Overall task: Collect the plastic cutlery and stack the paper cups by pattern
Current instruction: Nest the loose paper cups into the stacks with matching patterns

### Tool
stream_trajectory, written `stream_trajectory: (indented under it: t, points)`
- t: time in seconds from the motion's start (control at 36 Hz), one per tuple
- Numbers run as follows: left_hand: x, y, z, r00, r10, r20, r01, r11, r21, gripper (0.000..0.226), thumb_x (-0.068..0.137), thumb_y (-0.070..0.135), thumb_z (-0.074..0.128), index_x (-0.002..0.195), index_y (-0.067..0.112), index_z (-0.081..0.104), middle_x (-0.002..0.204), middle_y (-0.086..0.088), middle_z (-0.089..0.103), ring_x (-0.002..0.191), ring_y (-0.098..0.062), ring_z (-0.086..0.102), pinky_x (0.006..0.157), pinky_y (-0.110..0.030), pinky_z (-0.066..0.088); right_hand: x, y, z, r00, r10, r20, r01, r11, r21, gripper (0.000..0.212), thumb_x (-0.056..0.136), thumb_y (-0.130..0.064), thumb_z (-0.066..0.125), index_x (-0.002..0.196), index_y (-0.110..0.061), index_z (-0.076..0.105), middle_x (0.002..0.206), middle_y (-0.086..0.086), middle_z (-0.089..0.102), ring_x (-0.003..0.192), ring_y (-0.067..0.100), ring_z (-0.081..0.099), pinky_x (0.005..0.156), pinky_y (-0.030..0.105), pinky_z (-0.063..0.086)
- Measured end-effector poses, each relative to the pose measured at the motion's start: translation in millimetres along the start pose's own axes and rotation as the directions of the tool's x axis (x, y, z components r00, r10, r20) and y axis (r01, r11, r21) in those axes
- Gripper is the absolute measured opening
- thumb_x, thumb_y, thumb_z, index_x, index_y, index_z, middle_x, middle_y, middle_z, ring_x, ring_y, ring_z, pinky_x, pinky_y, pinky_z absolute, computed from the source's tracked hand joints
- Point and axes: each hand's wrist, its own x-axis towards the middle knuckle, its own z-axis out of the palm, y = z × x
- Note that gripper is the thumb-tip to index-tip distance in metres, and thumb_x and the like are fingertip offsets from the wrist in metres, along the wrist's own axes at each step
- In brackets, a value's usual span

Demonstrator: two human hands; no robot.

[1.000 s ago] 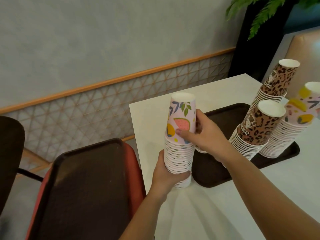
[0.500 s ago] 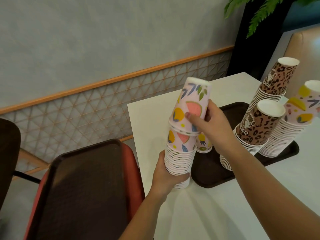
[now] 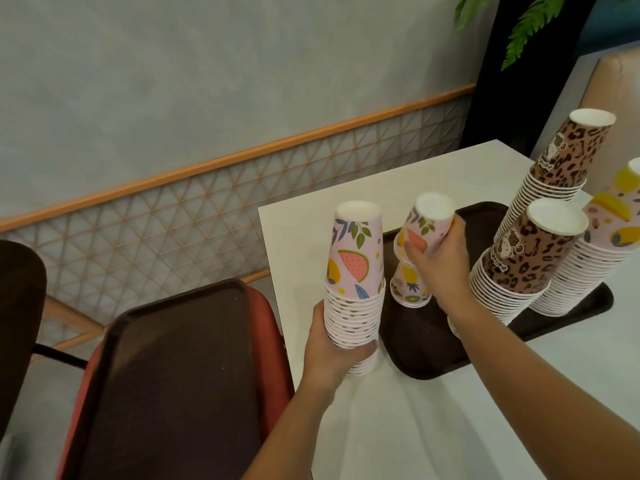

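My left hand [image 3: 332, 344] grips the lower part of a stack of upside-down fruit-pattern cups [image 3: 355, 271] at the table's left edge. My right hand [image 3: 438, 265] holds a single fruit-pattern cup [image 3: 424, 226], tilted, just above another fruit-pattern cup [image 3: 408, 289] that stands upside down on the dark brown tray [image 3: 422, 355]. On the tray, further right, stand two leopard-pattern stacks [image 3: 526, 258] [image 3: 561, 161] and one more fruit-pattern stack [image 3: 595, 251]. No plastic cutlery is in view.
The white table [image 3: 433, 427] ends at its left edge near a red chair [image 3: 270, 327] that carries a second dark tray [image 3: 166, 382]. A dark chair back [image 3: 17, 323] is at far left. A plant [image 3: 530, 26] stands behind the table.
My right hand lifted the top cup off the stack in my left hand and carried it right, over the single cup on the tray. The left hand kept hold of the stack.
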Motion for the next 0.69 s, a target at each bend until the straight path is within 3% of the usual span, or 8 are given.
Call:
stream_trajectory:
  t: [0.25, 0.31, 0.36, 0.44, 0.53, 0.61, 0.69]
  points:
    - [-1.0, -3.2, 0.0, 1.0, -0.024, -0.005, 0.024, 0.999, 0.023, 0.075, 0.059, 0.001, 0.086, 0.112, 0.036, 0.046, 0.111, 0.017, 0.061, 0.093, 0.012, 0.059, 0.069, -0.007, 0.05, -9.4, 44.8, 9.8, 0.955, 0.236, 0.181, -0.216, 0.968, -0.124, 0.081, 0.073, -0.012, 0.076, 0.137, -0.011, 0.027, 0.137, 0.011, 0.042, 0.127, 0.028, 0.043, 0.104, 0.044, 0.04]
    - [-1.0, -3.3, 0.5, 1.0, -0.023, -0.005, 0.024, 0.999, 0.032, 0.075, 0.059, 0.002, 0.087, 0.112, 0.036, 0.046, 0.111, 0.018, 0.061, 0.093, 0.012, 0.059, 0.069, -0.006, 0.049, -15.6, 42.2, 10.3, 0.954, 0.24, 0.181, -0.218, 0.967, -0.133, 0.084, 0.072, -0.017, 0.077, 0.139, -0.013, 0.026, 0.141, 0.008, 0.037, 0.13, 0.026, 0.039, 0.106, 0.04, 0.038]
    - [-1.2, -3.6, 0.7, 1.0, -0.026, -0.008, 0.026, 0.999, 0.04, 0.075, 0.059, 0.003, 0.087, 0.111, 0.037, 0.045, 0.11, 0.018, 0.061, 0.093, 0.014, 0.059, 0.069, -0.006, 0.05, -22.7, 28.8, 7.7, 0.984, 0.146, 0.101, -0.136, 0.986, -0.101, 0.084, 0.074, -0.023, 0.076, 0.141, -0.014, 0.027, 0.145, 0.006, 0.032, 0.133, 0.021, 0.035, 0.106, 0.03, 0.034]
    - [-1.0, -3.0, 1.6, 1.0, -0.021, -0.001, 0.021, 0.999, 0.037, 0.075, 0.058, 0.004, 0.088, 0.109, 0.038, 0.045, 0.109, 0.019, 0.061, 0.093, 0.014, 0.058, 0.07, -0.008, 0.05, -32.4, -4.3, 1.6, 0.993, -0.119, 0.019, 0.118, 0.991, 0.061, 0.069, 0.081, -0.033, 0.069, 0.138, -0.017, 0.033, 0.142, 0.002, 0.037, 0.131, 0.011, 0.038, 0.1, 0.016, 0.032]
    - [-2.3, -2.6, 3.5, 1.0, -0.019, 0.007, 0.019, 0.999, 0.028, 0.076, 0.051, 0.011, 0.088, 0.11, 0.037, 0.047, 0.11, 0.016, 0.063, 0.096, 0.007, 0.061, 0.074, -0.011, 0.051, -40.5, -39.5, -5.3, 0.948, -0.243, 0.206, 0.191, 0.951, 0.242, 0.064, 0.08, -0.049, 0.062, 0.132, -0.023, 0.037, 0.134, -0.005, 0.048, 0.121, 0.002, 0.048, 0.097, 0.012, 0.041]
    - [-4.5, -1.6, 5.6, 1.0, -0.012, 0.006, 0.012, 1.0, 0.013, 0.077, 0.049, 0.017, 0.085, 0.113, 0.035, 0.047, 0.112, 0.013, 0.064, 0.098, 0.003, 0.062, 0.075, -0.014, 0.052, -45.8, -63.5, -8.4, 0.853, -0.168, 0.494, 0.088, 0.979, 0.182, 0.071, 0.072, -0.05, 0.066, 0.132, -0.026, 0.036, 0.124, -0.01, 0.056, 0.11, 0.004, 0.057, 0.083, 0.016, 0.051]
    - [-7.1, 0.5, 7.5, 1.0, -0.003, 0.014, 0.003, 1.0, 0.005, 0.077, 0.05, 0.016, 0.085, 0.114, 0.035, 0.047, 0.112, 0.012, 0.065, 0.1, 0.0, 0.062, 0.074, -0.014, 0.053, -51.0, -67.6, -7.6, 0.813, -0.131, 0.568, 0.091, 0.991, 0.097, 0.066, 0.072, -0.039, 0.071, 0.128, -0.024, 0.04, 0.121, -0.007, 0.06, 0.106, 0.008, 0.059, 0.085, 0.024, 0.053]
